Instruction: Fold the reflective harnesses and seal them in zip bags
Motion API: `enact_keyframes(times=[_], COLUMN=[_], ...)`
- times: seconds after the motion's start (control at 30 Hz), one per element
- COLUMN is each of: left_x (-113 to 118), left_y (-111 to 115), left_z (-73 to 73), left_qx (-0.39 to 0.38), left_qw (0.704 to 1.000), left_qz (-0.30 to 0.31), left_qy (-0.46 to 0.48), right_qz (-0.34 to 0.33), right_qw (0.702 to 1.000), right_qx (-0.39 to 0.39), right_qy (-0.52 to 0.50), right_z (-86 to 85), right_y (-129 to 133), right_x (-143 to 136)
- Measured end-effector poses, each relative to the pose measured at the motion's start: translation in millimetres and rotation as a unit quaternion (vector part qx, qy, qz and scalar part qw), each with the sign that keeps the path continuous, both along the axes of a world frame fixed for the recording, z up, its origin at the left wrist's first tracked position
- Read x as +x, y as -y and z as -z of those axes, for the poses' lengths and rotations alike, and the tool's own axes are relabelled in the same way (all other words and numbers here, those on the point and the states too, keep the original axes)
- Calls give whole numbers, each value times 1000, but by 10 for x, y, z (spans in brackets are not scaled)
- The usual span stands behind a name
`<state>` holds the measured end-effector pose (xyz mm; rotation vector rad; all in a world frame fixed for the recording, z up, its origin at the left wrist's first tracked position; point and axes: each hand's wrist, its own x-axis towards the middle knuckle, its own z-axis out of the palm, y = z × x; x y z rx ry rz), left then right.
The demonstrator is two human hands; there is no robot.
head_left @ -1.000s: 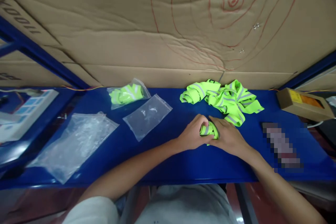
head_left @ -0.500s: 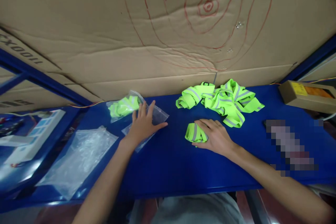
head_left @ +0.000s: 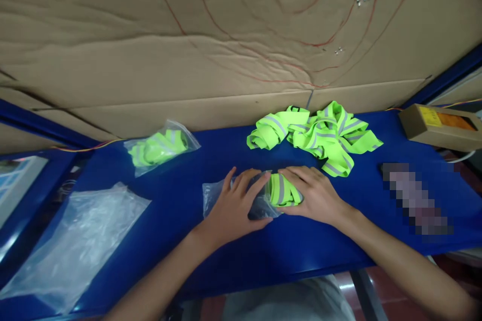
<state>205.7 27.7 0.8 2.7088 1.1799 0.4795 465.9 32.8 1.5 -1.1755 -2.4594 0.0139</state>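
Observation:
My right hand (head_left: pixel 316 194) is closed around a rolled fluorescent yellow-green reflective strap (head_left: pixel 282 189) with grey stripes. The roll's left end meets the mouth of a clear plastic bag (head_left: pixel 259 205); how far it sits inside, I cannot tell. My left hand (head_left: pixel 237 205) lies over that bag, fingers arched and thumb apart, gripping it near the mouth. Part of the bag is hidden beneath the palm. Behind my right hand lies a loose heap of the same straps (head_left: pixel 331 135), with another roll (head_left: pixel 269 130) at its left.
A bagged strap (head_left: pixel 160 148) lies at the back left. Nearer me is a large clear bag (head_left: pixel 83 235) on the blue table (head_left: pixel 301 256). A cardboard box (head_left: pixel 439 128) and a pixelated object (head_left: pixel 416 200) are at the right. Cardboard (head_left: pixel 150 75) stands behind.
My left hand has moved right, bringing the clear bag up to the rolled strap. My right hand keeps its hold on the roll. The view has shifted slightly.

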Motion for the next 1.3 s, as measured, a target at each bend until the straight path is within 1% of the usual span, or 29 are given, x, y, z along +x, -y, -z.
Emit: enact_keyframes(times=[0.1, 0.2, 0.3, 0.37, 0.43, 0.53, 0.6, 0.63, 0.7, 0.77, 0.83, 0.93, 1.03, 1.1, 1.2, 1.23, 1.3], left_x=[24, 39, 36, 30, 25, 19, 17, 18, 27, 50, 86, 143, 143, 90, -22, -53, -91], left_y=[9, 0, -11, -12, -6, 8, 18, 24, 41, 69, 102, 135, 113, 67, -13, -34, -63], left_z=[28, 49, 77, 95, 97, 60, 20, 0, -37, -71, -107, -164, -196, -195, -172, -161, -136], left_qx=[-6, -19, -18, -18, -22, -28, -27, -23, -9, 12, 32, 37, 9, -26, -89, -103, -113], left_qw=[1000, 999, 1000, 1000, 999, 999, 999, 998, 998, 996, 994, 990, 991, 993, 994, 994, 993], left_qz=[20, 28, 24, 25, 27, 27, 26, 26, 25, 23, 18, -2, -12, -7, 1, 1, 2], left_qy=[2, 3, -1, -5, -9, -24, -38, -46, -65, -85, -105, -134, -136, -114, -64, -46, -14], right_qz=[-18, -25, -31, -34, -37, -85, -119, -120, -90, -49, -25, -23, -48, -92, -157, -164, -157], right_qw=[998, 995, 992, 991, 983, 954, 932, 926, 922, 922, 918, 913, 912, 916, 934, 943, 963], right_qx=[-7, -35, -79, -121, -175, -263, -299, -307, -307, -305, -303, -293, -282, -289, -288, -273, -213], right_qy=[59, 95, 97, 48, -26, -119, -168, -187, -216, -235, -254, -283, -295, -264, -141, -99, -45], right_z=[-67, -163, -209, -192, -156, -125, -126, -128, -120, -90, -45, 3, -42, -124, -219, -217, -154], right_y=[3, -35, -67, -75, -88, -133, -164, -172, -162, -125, -87, -76, -118, -140, -126, -111, -81], right_x=[-44, -137, -251, -289, -266, -146, -78, -64, -88, -165, -258, -343, -284, -168, 13, 49, 66])
